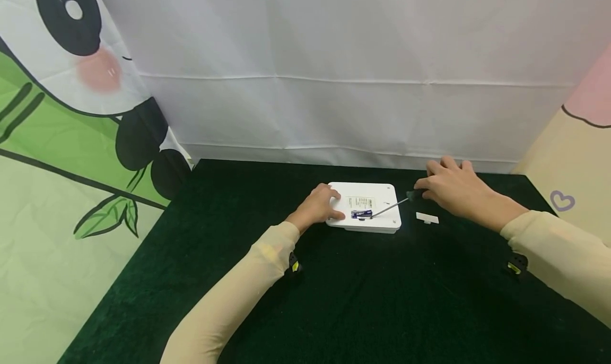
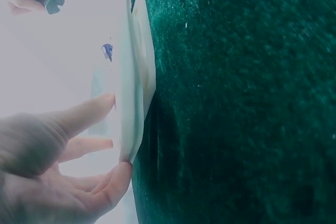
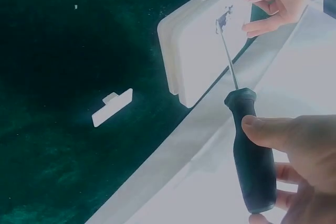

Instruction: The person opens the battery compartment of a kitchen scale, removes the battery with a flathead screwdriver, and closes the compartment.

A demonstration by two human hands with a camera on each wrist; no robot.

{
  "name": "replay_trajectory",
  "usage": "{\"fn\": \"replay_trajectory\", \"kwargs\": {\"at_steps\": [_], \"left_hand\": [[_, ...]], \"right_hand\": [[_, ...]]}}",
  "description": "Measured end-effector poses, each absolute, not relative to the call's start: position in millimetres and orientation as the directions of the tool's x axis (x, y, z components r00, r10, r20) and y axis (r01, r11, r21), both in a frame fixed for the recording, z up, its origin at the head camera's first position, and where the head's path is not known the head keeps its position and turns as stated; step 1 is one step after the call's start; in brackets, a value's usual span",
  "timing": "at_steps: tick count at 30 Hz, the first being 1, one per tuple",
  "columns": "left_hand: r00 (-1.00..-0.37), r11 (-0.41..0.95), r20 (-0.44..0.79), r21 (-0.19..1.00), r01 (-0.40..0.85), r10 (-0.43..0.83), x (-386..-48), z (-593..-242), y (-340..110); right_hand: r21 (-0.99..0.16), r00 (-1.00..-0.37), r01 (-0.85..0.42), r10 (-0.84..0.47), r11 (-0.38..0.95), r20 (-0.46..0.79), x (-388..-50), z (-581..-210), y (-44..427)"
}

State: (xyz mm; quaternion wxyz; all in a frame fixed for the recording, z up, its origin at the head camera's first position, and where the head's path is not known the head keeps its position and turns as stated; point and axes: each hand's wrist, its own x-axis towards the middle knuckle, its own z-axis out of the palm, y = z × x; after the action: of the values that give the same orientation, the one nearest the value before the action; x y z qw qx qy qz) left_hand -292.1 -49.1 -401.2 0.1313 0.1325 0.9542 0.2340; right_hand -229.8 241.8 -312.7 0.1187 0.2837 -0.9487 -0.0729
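Dark green cloth (image 1: 353, 295) spreads before a white backdrop (image 1: 310, 45). Right of the frame's centre, our left hand (image 1: 316, 207) clamps a white device (image 1: 382, 197) by its left edge; a blue piece (image 1: 361, 214) sits just beside the tip of a screwdriver (image 3: 252, 166); farther right, past a small white cover (image 1: 427, 218), our right hand (image 1: 451, 189) grips its handle.

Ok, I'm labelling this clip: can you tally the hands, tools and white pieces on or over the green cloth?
Hands: 2 (left hand, right hand)
Tools: 1 (screwdriver)
White pieces: 2 (flat device, small tabbed piece)
Total: 5
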Motion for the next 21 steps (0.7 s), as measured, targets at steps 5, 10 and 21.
{"fn": "replay_trajectory", "kwargs": {"at_steps": [5,10,21], "left_hand": [[-0.932,0.85,-0.183,0.492,0.189,0.313,-291.9,-401.1,-47.4],[-0.939,0.848,-0.175,0.5,0.176,0.297,-290.5,-402.1,-45.4],[-0.947,0.846,-0.158,0.506,0.165,0.28,-289.3,-403.9,-42.2]], "right_hand": [[0.296,-0.783,-0.528,-0.591,0.796,0.192,-232.5,-310.2,235.6],[0.358,-0.765,-0.526,-0.613,0.771,0.196,-235.0,-308.2,230.3],[0.358,-0.772,-0.529,-0.611,0.77,0.174,-237.5,-309.4,229.1]]}}
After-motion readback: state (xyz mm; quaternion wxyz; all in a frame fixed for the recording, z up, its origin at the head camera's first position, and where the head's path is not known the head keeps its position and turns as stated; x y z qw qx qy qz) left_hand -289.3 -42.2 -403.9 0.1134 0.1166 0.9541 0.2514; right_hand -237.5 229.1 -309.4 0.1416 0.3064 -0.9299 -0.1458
